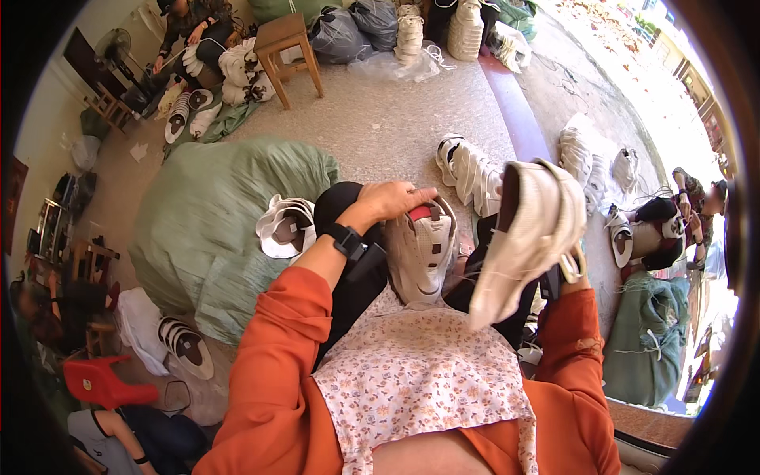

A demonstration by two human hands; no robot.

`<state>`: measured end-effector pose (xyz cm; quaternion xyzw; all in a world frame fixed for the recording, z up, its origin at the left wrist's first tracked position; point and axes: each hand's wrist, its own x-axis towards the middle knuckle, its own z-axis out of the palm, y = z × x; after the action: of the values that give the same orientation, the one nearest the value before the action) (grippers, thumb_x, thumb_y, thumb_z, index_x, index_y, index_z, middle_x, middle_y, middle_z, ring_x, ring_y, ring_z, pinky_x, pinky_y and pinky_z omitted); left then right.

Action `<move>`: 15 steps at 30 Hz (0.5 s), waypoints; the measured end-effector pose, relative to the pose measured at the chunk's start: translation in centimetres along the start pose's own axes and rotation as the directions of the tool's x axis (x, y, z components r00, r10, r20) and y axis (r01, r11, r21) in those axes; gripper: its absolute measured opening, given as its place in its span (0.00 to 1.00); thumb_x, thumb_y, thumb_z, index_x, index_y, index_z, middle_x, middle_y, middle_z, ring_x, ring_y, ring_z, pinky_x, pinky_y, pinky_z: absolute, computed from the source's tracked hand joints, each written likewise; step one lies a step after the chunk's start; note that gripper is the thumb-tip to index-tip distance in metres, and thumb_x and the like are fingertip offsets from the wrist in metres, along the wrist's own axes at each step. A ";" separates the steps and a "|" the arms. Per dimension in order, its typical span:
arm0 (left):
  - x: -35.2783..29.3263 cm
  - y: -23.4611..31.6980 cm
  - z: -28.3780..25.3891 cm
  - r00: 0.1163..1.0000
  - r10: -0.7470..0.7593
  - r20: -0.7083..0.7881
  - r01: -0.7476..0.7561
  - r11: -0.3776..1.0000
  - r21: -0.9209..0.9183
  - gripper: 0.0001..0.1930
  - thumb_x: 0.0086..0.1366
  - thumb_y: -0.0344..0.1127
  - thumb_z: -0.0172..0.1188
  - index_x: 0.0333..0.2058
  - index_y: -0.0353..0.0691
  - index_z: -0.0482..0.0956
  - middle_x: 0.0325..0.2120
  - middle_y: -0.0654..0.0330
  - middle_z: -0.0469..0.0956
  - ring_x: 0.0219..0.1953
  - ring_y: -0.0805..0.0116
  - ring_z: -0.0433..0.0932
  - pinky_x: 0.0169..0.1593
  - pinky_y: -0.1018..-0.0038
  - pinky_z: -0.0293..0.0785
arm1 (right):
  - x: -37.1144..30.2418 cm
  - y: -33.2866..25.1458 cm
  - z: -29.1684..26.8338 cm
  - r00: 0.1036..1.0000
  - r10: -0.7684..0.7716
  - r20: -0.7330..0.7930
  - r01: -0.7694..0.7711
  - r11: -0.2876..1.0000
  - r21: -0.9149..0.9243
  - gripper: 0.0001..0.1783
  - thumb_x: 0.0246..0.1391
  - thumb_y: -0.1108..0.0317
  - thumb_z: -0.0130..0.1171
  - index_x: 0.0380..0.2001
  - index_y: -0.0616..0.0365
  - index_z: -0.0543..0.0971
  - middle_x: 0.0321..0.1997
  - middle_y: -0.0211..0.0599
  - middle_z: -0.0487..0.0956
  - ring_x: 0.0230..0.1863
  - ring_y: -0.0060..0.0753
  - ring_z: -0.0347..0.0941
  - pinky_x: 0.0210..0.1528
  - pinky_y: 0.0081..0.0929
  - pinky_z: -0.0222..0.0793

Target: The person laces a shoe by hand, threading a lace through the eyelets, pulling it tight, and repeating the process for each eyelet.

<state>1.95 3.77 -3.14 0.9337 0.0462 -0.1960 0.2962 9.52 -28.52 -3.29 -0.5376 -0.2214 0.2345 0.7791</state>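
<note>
Between the knees sits 1 white, red-lined shoe upper; left hand curls over its far end, fingers nearly closed. Just right, beige shoe uppers stand raised; right hand mostly hidden behind, grip cannot be told. Left: green sack.

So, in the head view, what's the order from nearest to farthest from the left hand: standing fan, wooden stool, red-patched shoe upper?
1. Red-patched shoe upper: touching the left hand, near picture centre.
2. Wooden stool: ahead and to the left.
3. Standing fan: farthest, at upper left.
</note>
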 end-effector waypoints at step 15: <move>-1.9 -2.0 0.6 0.904 0.422 -0.061 -0.281 0.482 -0.830 0.29 0.55 0.24 0.60 0.58 0.36 0.69 0.50 0.60 0.77 0.52 0.71 0.75 0.57 0.75 0.70 | -2.6 -1.3 -6.2 0.997 -0.055 -0.062 0.035 0.956 -0.292 0.30 0.62 0.60 0.57 0.65 0.55 0.65 0.62 0.35 0.72 0.59 0.27 0.69 0.61 0.30 0.66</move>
<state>-0.41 5.11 -3.92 0.6572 -0.0830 -0.1566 0.7326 11.33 -35.01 -4.27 -0.6490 -0.2382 0.1627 0.7040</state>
